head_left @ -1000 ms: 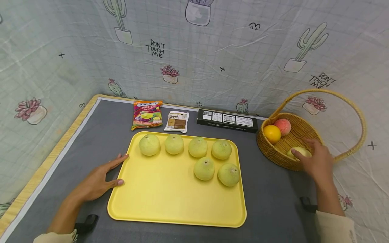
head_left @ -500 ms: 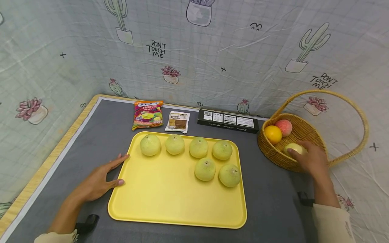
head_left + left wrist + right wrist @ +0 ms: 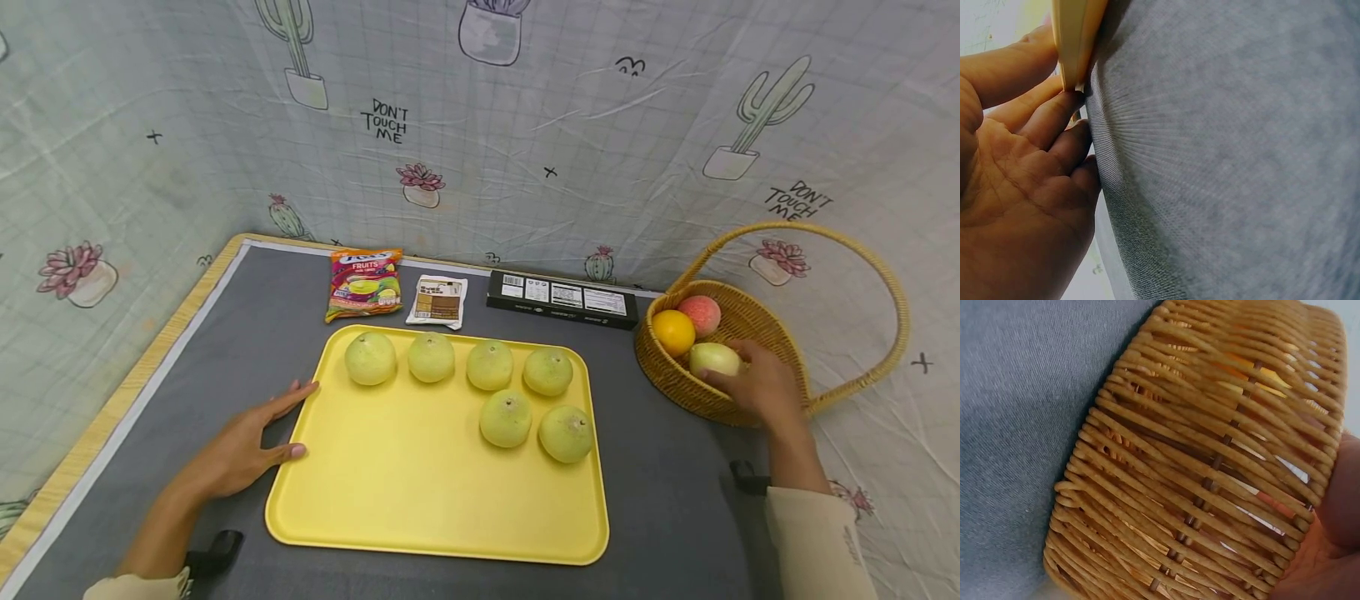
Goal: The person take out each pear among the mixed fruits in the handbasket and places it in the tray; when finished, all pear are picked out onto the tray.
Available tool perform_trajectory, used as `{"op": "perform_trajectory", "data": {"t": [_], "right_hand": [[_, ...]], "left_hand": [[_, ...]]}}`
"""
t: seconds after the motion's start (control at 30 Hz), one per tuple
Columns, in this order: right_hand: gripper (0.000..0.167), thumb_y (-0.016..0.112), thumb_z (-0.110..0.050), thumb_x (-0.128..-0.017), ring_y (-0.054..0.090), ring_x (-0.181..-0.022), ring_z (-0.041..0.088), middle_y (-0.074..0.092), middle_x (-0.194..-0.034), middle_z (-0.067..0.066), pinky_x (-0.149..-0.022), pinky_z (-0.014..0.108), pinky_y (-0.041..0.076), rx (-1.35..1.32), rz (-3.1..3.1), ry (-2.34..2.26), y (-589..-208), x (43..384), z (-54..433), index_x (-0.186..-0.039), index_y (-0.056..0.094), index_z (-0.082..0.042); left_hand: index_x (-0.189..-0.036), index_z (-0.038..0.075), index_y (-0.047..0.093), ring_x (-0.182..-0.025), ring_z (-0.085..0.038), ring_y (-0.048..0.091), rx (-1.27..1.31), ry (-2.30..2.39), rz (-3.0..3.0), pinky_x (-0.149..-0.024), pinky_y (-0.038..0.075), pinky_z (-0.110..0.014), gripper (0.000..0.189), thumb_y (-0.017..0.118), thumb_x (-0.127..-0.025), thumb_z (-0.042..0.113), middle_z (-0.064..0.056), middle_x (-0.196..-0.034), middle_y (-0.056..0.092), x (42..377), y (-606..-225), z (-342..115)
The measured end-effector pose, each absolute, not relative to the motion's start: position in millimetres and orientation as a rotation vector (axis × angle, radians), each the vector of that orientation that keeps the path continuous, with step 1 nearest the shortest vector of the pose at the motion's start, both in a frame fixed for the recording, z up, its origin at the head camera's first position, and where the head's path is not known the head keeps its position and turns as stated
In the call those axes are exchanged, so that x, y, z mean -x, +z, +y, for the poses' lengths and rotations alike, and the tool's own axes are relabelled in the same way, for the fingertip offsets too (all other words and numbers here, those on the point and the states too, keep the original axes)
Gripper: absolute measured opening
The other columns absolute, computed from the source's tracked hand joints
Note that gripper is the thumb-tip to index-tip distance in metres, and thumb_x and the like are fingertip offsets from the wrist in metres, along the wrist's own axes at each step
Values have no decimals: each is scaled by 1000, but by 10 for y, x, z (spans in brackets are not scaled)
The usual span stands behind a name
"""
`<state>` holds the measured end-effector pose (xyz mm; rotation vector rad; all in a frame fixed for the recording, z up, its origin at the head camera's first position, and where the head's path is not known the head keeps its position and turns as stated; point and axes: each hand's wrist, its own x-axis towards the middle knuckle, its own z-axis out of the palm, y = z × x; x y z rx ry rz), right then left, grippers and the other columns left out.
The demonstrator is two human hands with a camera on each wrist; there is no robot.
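Observation:
In the head view my right hand reaches into the wicker basket and holds a pale green round fruit between thumb and fingers. An orange and a reddish peach lie just behind that fruit. The right wrist view shows mostly the basket's woven side, with part of the right hand at its rim; the fruit is hidden there. My left hand rests at the left edge of the yellow tray, fingers extended. In the left wrist view its fingertips meet the tray's rim.
Several pale green round fruits sit on the tray's back and right side. Behind the tray lie a colourful candy bag, a small white packet and a long black box. A patterned cloth hangs behind the table.
My right hand and the pale green fruit have shifted left and slightly back inside the basket, towards the orange and peach. The left hand and tray have stayed put.

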<state>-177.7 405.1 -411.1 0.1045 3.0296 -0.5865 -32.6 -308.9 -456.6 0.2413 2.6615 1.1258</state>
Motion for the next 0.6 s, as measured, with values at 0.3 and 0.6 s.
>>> {"op": "perform_trajectory", "data": {"t": [0.3,0.6], "right_hand": [[83,82,-53,-90,54,-113,53,58,-137,37,-82,52,41,-170,3072,-651,-4164,1792,4054,-145,54,3],[76,84,-42,-91,56,-99,27,59,-143,23,-73,33,40,-341,3162,-998,-4150,1706,3946,-151,51,-6]], "left_hand": [[-168,22,35,-155,-61,25,-233,1126,2663,-113,27,-82,94,85,-89,33,-30,-171,27,322,-4583,-3100],[-168,23,35,-155,-60,26,-232,1104,2675,-113,28,-81,95,85,-89,35,-29,-172,28,327,-4595,-3099]]}}
